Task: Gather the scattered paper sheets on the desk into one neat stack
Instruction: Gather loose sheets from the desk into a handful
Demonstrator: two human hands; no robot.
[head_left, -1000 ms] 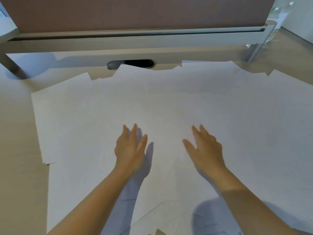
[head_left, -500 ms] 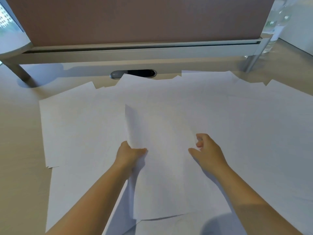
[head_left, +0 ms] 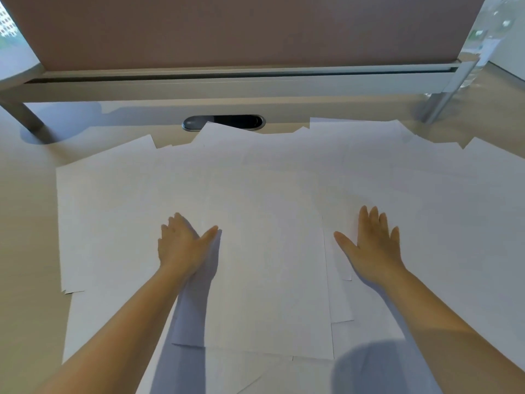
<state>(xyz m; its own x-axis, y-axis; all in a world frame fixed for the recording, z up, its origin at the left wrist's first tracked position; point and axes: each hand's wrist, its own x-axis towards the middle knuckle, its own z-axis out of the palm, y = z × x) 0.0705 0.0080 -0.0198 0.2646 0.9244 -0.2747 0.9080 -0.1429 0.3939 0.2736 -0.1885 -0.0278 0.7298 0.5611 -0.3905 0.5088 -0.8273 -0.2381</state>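
Head view: my left hand and right hand are lying flat, fingers straight, flanking the top sheet; gathering is barely starting; next I judge: sliding outlying paper sheets inward.

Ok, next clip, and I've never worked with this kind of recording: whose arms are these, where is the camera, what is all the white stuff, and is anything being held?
No machine here: these are a person's two bare arms, filmed by a wide-angle camera worn on their head, looking forward and down. That is why the arms enter from the bottom edge.

The white stuff is loose paper sheets, overlapping and spread across a pale desk. One sheet lies on top between the hands. Behind them are a dark oval cable port, partly covered by a sheet corner, and a partition panel on a grey rail.

Nothing is in a grip. The left hand and right hand are both flat with straight fingers over the sheets, either side of that top sheet. Whether they press down cannot be told.
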